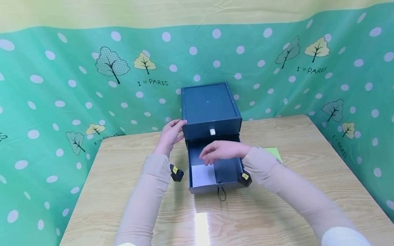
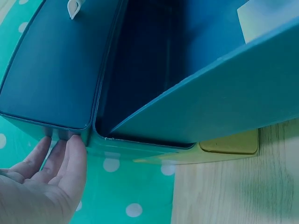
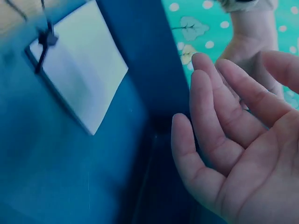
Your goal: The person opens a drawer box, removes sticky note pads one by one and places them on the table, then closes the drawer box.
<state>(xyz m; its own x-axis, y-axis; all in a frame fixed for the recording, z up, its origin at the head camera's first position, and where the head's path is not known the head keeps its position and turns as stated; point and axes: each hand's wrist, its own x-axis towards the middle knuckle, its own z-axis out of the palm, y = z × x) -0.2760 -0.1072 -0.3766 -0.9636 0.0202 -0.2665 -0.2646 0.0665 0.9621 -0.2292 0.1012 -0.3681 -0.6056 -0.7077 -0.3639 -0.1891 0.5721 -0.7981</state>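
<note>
A dark blue drawer box (image 1: 207, 102) stands at the back of the table, its upper drawer (image 1: 197, 130) closed and bearing a small white tab (image 1: 212, 131). Below it the lower drawer (image 1: 228, 171) is pulled out. Inside, in its front left part, lies a flat white rectangular piece (image 1: 203, 175), also in the right wrist view. A black cord loop (image 1: 222, 194) hangs at the drawer's front. My left hand (image 1: 172, 135) touches the box's upper left side with its fingertips (image 2: 74, 140). Above the drawer hovers my right hand (image 1: 222, 151), fingers loosely bent, palm empty (image 3: 252, 144).
A light green flat object (image 1: 274, 153) lies on the wooden table (image 1: 127, 207) to the right of the box, partly hidden by the right forearm. Directly behind the box hangs a green dotted curtain (image 1: 192, 65), which also lines both sides.
</note>
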